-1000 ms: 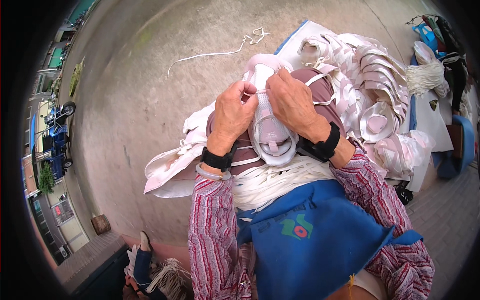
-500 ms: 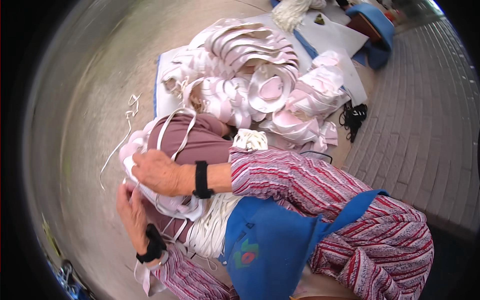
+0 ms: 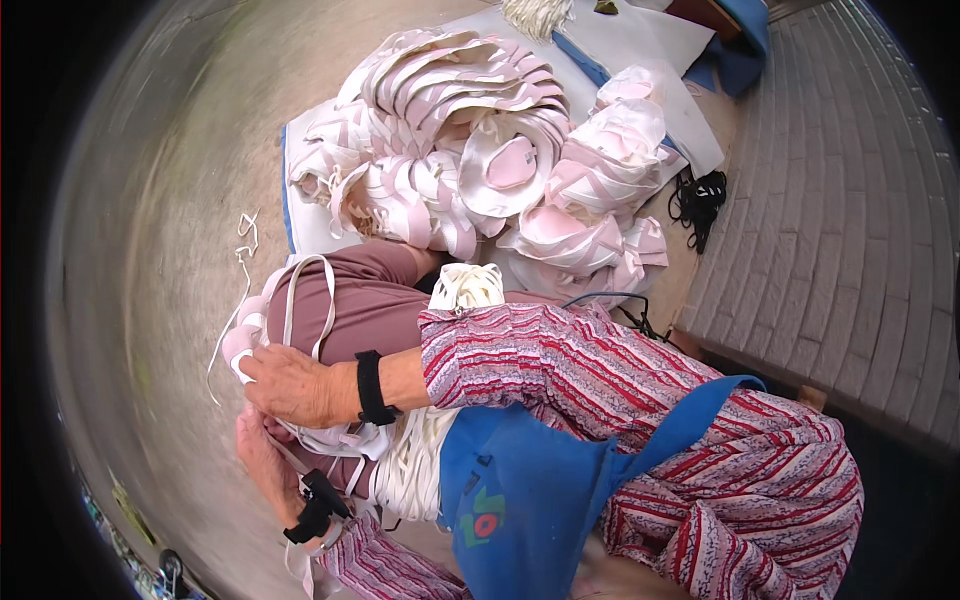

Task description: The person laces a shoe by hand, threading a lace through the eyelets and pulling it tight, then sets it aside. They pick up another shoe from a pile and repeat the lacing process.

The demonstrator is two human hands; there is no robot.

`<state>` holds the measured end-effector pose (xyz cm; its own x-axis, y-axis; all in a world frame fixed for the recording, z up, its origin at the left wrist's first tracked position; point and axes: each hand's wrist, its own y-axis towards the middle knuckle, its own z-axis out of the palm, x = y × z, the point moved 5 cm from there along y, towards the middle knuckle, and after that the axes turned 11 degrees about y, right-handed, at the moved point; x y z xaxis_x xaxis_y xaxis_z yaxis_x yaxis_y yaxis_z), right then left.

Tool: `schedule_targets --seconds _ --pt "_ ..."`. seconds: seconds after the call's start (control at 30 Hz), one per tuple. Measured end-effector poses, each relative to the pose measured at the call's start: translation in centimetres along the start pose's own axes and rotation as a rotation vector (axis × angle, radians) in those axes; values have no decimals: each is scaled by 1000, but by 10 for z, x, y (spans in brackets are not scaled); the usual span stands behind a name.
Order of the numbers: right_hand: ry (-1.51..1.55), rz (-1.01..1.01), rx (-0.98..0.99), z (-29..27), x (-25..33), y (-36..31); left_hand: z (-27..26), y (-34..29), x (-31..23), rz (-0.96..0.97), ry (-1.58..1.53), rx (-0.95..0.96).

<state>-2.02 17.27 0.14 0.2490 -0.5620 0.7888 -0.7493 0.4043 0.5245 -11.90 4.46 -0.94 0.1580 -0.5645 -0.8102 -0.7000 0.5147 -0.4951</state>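
Note:
A pink-and-white shoe upper (image 3: 340,438) lies on my lap, partly hidden under my hands. At its left end, my right hand (image 3: 295,385) has its fingers closed on the edge of this upper. Just below it, my left hand (image 3: 265,460) has bent, closed fingers, with a flat white shoelace (image 3: 288,456) running through it toward the wrist; the fingertips are partly hidden. Another white lace loop (image 3: 327,290) arches over my thigh. A thick bundle of white laces (image 3: 412,470) hangs across my lap beside the blue apron (image 3: 520,490).
A large heap of nested pink-and-white shoe uppers (image 3: 455,90) rests on a white sheet (image 3: 655,45) ahead. Another lace bundle (image 3: 468,287) sits by my thigh. Black laces (image 3: 700,205) lie near the grey slatted surface (image 3: 800,200) at right. A loose string (image 3: 243,262) trails on the floor.
My left hand's fingers have gone from spread to closed around the lace, close under my right hand. My right hand stays on the upper's edge. The whole view has shifted slightly.

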Motion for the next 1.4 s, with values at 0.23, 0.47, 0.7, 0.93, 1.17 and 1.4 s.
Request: schedule_targets --seconds 0.23,0.47,0.7,0.93,1.17,1.4 --pt "53 478 -65 -179 -85 -62 1 6 9 7 149 -69" --pt "-732 1060 -317 -465 -170 -280 20 13 -7 95 251 -71" --pt "-710 916 126 -414 -149 -320 15 26 -3 168 451 -67" --pt "-758 914 250 -409 -148 -271 -1 8 1 233 564 -80" --pt "-424 636 -104 -494 -148 -203 5 39 16 323 596 -136" --pt "-738 967 263 -526 -127 -184 12 31 8 220 503 -22"
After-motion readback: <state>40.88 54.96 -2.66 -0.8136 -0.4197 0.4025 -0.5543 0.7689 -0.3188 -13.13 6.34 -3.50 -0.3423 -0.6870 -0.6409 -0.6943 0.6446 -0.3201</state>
